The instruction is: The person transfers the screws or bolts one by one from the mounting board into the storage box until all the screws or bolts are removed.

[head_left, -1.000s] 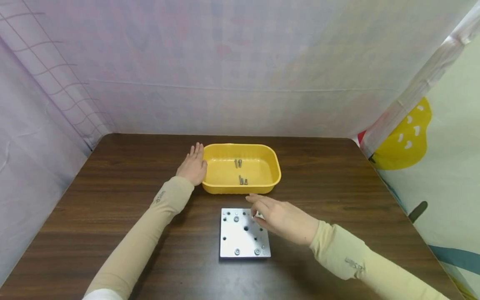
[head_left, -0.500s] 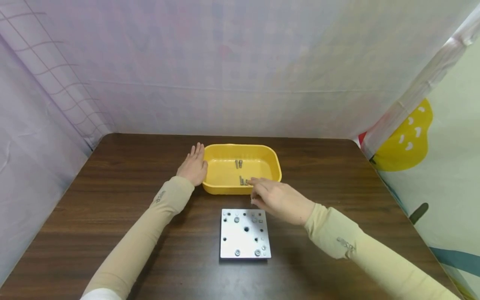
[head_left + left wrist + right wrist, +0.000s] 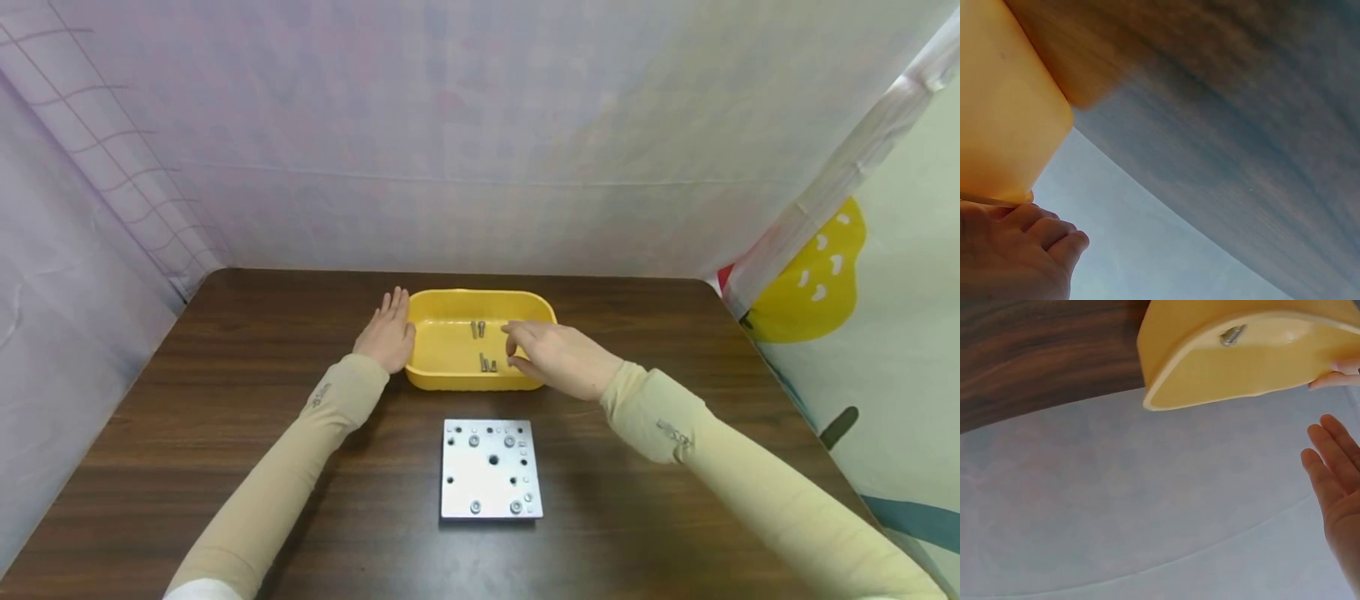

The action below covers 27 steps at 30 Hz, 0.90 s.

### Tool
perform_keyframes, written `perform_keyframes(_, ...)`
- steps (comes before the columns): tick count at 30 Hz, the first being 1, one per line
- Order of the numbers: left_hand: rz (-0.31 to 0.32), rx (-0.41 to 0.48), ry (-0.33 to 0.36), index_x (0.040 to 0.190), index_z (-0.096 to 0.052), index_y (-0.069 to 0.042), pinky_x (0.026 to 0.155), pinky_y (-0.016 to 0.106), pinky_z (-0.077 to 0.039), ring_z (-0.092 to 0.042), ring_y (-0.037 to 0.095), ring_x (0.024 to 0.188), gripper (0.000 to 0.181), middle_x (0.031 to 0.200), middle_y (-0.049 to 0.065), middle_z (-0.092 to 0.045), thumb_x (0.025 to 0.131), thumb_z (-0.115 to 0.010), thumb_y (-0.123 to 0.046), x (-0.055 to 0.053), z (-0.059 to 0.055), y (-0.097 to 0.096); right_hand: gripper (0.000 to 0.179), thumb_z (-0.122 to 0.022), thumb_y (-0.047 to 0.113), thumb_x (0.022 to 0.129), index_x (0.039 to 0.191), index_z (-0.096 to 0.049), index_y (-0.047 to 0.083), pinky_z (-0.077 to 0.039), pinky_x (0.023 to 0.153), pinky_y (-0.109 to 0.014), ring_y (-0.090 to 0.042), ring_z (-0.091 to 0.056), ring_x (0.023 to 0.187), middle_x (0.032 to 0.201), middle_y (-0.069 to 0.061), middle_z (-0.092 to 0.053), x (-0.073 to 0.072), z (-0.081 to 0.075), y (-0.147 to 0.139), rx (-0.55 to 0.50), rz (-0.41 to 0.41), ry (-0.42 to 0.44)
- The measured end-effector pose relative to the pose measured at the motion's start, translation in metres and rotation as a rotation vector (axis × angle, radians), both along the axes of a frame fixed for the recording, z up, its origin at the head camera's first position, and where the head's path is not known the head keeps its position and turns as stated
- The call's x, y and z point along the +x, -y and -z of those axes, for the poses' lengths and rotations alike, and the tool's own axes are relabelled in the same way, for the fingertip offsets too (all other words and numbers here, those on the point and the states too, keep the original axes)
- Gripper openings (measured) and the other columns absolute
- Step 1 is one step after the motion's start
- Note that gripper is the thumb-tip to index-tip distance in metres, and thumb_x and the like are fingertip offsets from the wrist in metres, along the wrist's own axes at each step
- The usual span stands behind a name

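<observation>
My left hand point(image 3: 386, 335) rests along the left rim of a yellow plastic tray point(image 3: 457, 382), its fingers extended. In the left wrist view, that hand's knuckles point(image 3: 1041, 234) lie right at the tray's rim. Over the tray's right side hovers my right hand point(image 3: 562, 357), thumb and index finger bent but apart, nothing between them. Several socket head screws point(image 3: 488, 364) lie on the tray floor, just left of the right fingertips. Two more screws point(image 3: 477, 330) lie farther back. The right wrist view shows the right hand's other fingers point(image 3: 1329, 462) held out loosely.
In front of the tray lies a square silver metal plate point(image 3: 480, 483) with several holes; screw heads point(image 3: 476, 507) sit in some of them. Both stand on a dark wooden table point(image 3: 315, 533). A pale curtain point(image 3: 450, 167) hangs behind the table's back edge.
My right hand has moved from over the metal plate, away from me, to above the tray's right side, uncovering the plate's upper right screw. My left hand has stayed at the rim.
</observation>
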<state>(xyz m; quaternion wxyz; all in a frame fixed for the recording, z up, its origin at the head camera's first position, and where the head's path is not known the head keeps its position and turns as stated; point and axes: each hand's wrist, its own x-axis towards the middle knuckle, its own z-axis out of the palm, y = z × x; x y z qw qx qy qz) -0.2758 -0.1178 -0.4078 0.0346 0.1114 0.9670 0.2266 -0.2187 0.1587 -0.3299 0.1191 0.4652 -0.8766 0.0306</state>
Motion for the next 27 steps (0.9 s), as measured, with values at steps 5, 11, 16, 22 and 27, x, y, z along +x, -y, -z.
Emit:
perform_keyframes(5, -0.002, -0.006, -0.002, 0.157, -0.006, 0.003, 0.127, 0.047, -0.011, -0.006, 0.036, 0.153, 0.059, 0.165, 0.019, -0.002, 0.107, -0.025, -0.023, 0.0, 0.001, 0.0, 0.025, -0.07, 0.013, 0.092, 0.111, -0.06, 0.0, -0.06, 0.073, -0.031, -0.018, -0.068, 0.084, 0.096, -0.008, -0.071, -0.013, -0.002, 0.002, 0.029, 0.044, 0.069)
perform_keyframes(11, -0.001, -0.018, -0.001, 0.157, -0.006, 0.003, 0.127, 0.046, -0.01, -0.005, 0.036, 0.153, 0.059, 0.165, 0.019, -0.002, 0.107, -0.025, -0.023, -0.001, 0.0, 0.0, 0.018, -0.063, 0.016, 0.097, 0.109, -0.062, 0.003, -0.06, 0.078, -0.035, -0.022, -0.068, 0.09, 0.104, -0.012, -0.07, -0.033, -0.004, 0.007, 0.055, 0.163, 0.232)
perform_keyframes(16, 0.009, -0.02, 0.009, 0.157, -0.004, 0.003, 0.127, 0.047, -0.01, -0.004, 0.037, 0.153, 0.06, 0.165, 0.019, 0.0, 0.107, -0.024, -0.023, 0.0, 0.001, -0.001, 0.016, -0.061, 0.016, 0.099, 0.107, -0.064, 0.003, -0.059, 0.077, -0.037, -0.024, -0.068, 0.087, 0.101, -0.01, -0.07, -0.05, -0.002, 0.009, 0.09, 0.198, 0.268)
perform_keyframes(22, 0.006, -0.029, 0.009, 0.157, -0.004, 0.003, 0.127, 0.046, -0.009, -0.003, 0.036, 0.153, 0.06, 0.165, 0.019, 0.001, 0.107, -0.023, -0.023, 0.0, 0.0, -0.001, 0.017, -0.06, 0.017, 0.099, 0.106, -0.064, 0.003, -0.059, 0.077, -0.038, -0.024, -0.069, 0.086, 0.102, -0.01, -0.071, -0.064, -0.001, 0.014, 0.121, 0.208, 0.283)
perform_keyframes(27, 0.002, -0.03, 0.002, 0.157, -0.004, 0.002, 0.127, 0.046, -0.01, -0.004, 0.036, 0.153, 0.06, 0.165, 0.018, 0.0, 0.107, -0.024, -0.023, 0.0, 0.0, -0.001, 0.017, -0.059, 0.017, 0.099, 0.106, -0.065, 0.002, -0.059, 0.078, -0.037, -0.024, -0.068, 0.086, 0.102, -0.011, -0.071, -0.072, 0.0, 0.019, 0.158, 0.235, 0.304)
